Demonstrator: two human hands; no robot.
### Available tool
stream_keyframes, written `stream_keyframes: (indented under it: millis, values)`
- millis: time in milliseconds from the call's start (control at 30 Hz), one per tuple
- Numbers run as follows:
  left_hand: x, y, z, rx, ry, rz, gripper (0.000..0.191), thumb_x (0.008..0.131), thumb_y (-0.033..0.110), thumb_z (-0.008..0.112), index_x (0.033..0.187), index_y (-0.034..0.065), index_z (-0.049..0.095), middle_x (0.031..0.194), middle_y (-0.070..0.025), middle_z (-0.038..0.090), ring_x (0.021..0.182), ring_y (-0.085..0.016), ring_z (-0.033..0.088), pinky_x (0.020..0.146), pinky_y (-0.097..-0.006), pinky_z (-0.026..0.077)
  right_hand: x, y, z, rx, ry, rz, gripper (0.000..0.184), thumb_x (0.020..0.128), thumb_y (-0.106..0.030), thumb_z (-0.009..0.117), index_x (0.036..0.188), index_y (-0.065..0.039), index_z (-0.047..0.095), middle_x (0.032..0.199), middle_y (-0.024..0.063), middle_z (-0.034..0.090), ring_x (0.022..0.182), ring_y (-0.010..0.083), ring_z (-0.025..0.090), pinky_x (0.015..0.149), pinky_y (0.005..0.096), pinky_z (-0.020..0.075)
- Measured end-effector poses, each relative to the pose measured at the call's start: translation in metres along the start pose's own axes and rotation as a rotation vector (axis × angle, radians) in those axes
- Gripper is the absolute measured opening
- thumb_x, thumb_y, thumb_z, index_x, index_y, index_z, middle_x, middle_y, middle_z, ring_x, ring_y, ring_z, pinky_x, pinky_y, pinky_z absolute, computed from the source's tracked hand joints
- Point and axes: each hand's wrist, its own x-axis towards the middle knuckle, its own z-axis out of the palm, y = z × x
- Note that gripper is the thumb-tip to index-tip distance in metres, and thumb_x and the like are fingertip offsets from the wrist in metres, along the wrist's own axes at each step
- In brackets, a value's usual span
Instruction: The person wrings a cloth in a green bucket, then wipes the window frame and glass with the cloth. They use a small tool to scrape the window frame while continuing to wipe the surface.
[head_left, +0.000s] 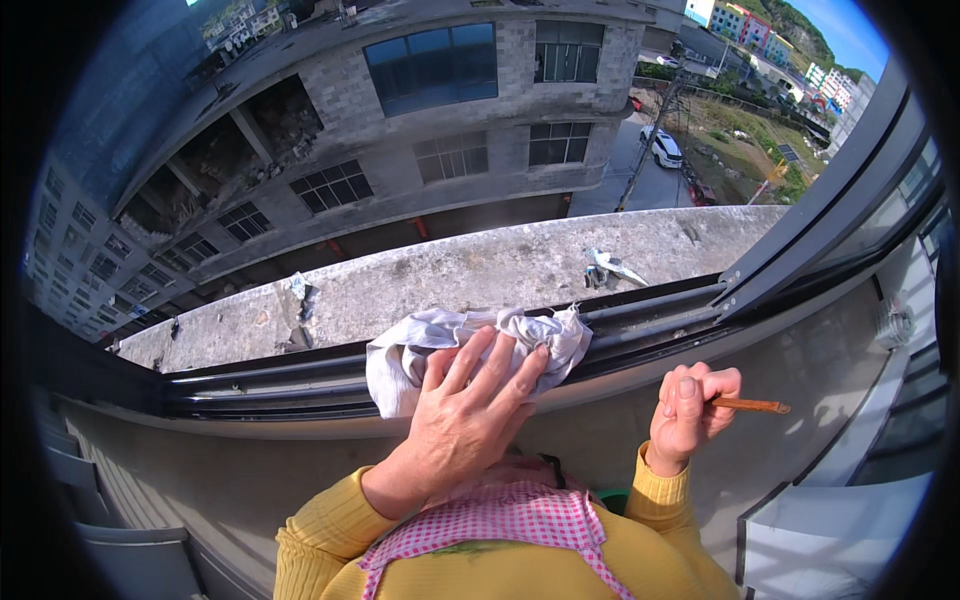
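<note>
A crumpled white cloth (405, 360) lies over the dark metal tracks of a sliding window's frame (292, 384). My left hand (469, 409) rests on it with the fingers spread, pressing it against the tracks; the fingertips touch its folds. Off to the right, on the inner side of the frame, my right hand (691, 412) is raised and closed around a thin reddish-brown stick (752, 405). One end of the stick points right; the rest is hidden in the fist.
Outside the tracks runs a rough concrete ledge (450, 262) with scraps of debris (611, 266). Beyond it is a drop towards a grey block building (420, 135). An upright dark frame member (825, 180) stands at right. Part of a green container (615, 500) shows below.
</note>
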Motion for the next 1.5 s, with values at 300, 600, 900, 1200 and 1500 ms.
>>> stream_keyframes:
  millis: [300,600,900,1200,1500]
  values:
    - [0.111,0.082,0.08,0.001,0.055,0.185,0.079,0.083,0.041,0.07,0.146,0.0058,0.04,0.136,-0.0217,0.046,0.128,-0.037,0.042,0.096,-0.0504,0.037,-0.022,-0.046,-0.064,-0.205,0.211,-0.083,0.028,0.087,0.0,0.061,0.082,-0.009,0.035,0.061,-0.0024,0.035,0.047,0.0063,0.029,0.041,0.0225,0.0266]
    - [0.13,0.071,0.078,-0.023,0.109,0.284,0.044,0.082,0.014,0.061,0.124,0.0025,0.058,0.114,-0.0152,0.057,0.109,-0.029,0.053,0.084,-0.0397,0.042,-0.049,-0.063,-0.085,-0.291,0.274,-0.064,0.025,0.087,0.004,0.057,0.082,-0.009,0.036,0.063,-0.0012,0.036,0.048,0.0067,0.031,0.042,0.0223,0.0276]
    - [0.039,0.006,0.001,0.086,0.024,0.113,0.044,0.079,0.015,0.063,0.122,0.0051,0.06,0.114,-0.0178,0.058,0.1,-0.03,0.055,0.082,-0.0403,0.043,-0.044,-0.056,-0.087,-0.307,0.265,-0.046,0.025,0.087,0.004,0.059,0.082,-0.008,0.037,0.061,-0.0011,0.037,0.048,0.0064,0.032,0.041,0.0218,0.0269]
    - [0.143,0.069,0.075,0.015,0.027,0.277,0.037,0.086,0.017,0.063,0.121,0.0031,0.06,0.112,-0.0141,0.053,0.104,-0.029,0.051,0.083,-0.0394,0.045,-0.054,-0.066,-0.098,-0.381,0.326,-0.012,0.026,0.089,0.004,0.053,0.079,-0.009,0.034,0.059,-0.0024,0.033,0.048,0.0052,0.029,0.042,0.0219,0.0259]
    - [0.149,0.077,0.071,0.047,-0.001,0.294,0.021,0.082,0.01,0.059,0.101,0.002,0.062,0.103,-0.0125,0.055,0.098,-0.027,0.054,0.08,-0.0366,0.047,-0.06,-0.083,-0.097,-0.411,0.367,0.015,0.024,0.09,0.002,0.051,0.078,-0.01,0.034,0.059,-0.0027,0.033,0.049,0.0053,0.029,0.045,0.0219,0.0267]
